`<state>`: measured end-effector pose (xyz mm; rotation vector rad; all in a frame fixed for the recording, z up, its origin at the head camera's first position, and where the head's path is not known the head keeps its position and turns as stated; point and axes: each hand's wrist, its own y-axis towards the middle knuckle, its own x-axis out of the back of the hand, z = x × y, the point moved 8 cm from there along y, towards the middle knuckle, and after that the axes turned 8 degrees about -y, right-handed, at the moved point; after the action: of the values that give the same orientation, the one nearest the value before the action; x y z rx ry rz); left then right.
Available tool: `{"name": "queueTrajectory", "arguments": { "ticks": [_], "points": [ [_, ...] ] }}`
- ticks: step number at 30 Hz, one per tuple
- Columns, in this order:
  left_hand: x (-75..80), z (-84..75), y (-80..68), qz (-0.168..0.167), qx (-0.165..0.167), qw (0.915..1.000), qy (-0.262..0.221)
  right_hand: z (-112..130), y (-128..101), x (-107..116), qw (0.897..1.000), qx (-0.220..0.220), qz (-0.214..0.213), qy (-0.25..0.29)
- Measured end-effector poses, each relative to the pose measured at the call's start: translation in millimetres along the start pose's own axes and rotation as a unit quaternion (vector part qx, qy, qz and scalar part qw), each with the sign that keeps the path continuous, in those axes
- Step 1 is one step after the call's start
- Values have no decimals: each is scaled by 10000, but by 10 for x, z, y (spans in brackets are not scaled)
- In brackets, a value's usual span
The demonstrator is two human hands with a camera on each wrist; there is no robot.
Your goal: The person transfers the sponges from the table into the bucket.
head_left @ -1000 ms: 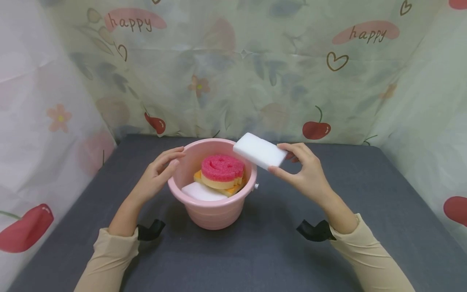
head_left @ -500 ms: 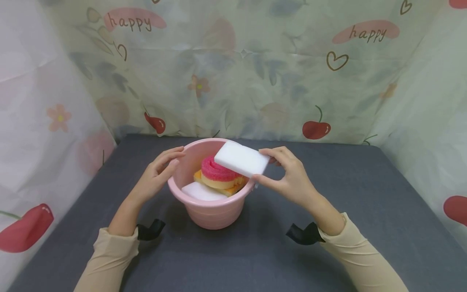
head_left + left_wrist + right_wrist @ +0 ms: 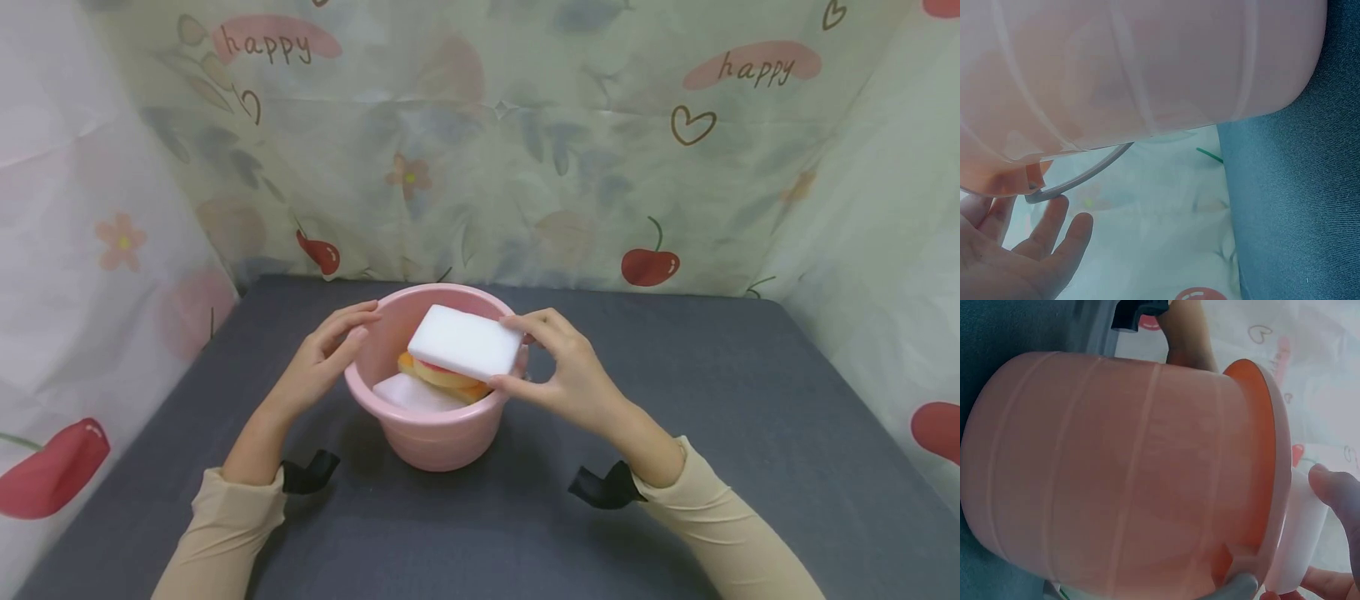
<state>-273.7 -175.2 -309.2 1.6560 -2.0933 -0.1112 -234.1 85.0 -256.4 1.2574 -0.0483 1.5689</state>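
My right hand point(image 3: 573, 379) pinches a white block sponge point(image 3: 467, 342) by its right end, thumb at the near edge and fingers at the far edge. The sponge is tilted above the mouth of a pink bucket point(image 3: 442, 446). Beneath it, a round pink-and-cream sponge point(image 3: 444, 377) is mostly covered. It lies on an orange-yellow sponge point(image 3: 472, 392), beside another white sponge point(image 3: 411, 392) inside the bucket. At the bucket's left rim rests my left hand point(image 3: 318, 362), fingers relaxed. In the left wrist view its fingertips are close to the grey bucket handle point(image 3: 1085, 178).
The bucket stands on a dark grey cloth-covered table point(image 3: 675, 400). Printed curtains point(image 3: 487, 167) with cherries and hearts enclose the back and sides. Black straps point(image 3: 607, 485) stick out at both beige sleeve cuffs.
My right hand has carried the white sponge leftward and down, from the bucket's right rim to over its middle, covering most of the pink sponge. The left hand has stayed put.
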Motion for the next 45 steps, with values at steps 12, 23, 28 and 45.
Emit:
{"name": "queueTrajectory", "arguments": {
  "ticks": [12,23,28,45],
  "points": [
    [5,-3,-1,-64,-138,9999,23,185,61,-158,9989,221,299,285],
    [11,39,-2,-5,135,9999,43,319,150,-283,9981,381,286,387],
    [0,40,-5,36,196,9998,42,337,161,-338,9982,282,410,345],
    [0,42,-5,19,169,9998,46,351,209,-439,9972,101,714,199]
  ]
}}
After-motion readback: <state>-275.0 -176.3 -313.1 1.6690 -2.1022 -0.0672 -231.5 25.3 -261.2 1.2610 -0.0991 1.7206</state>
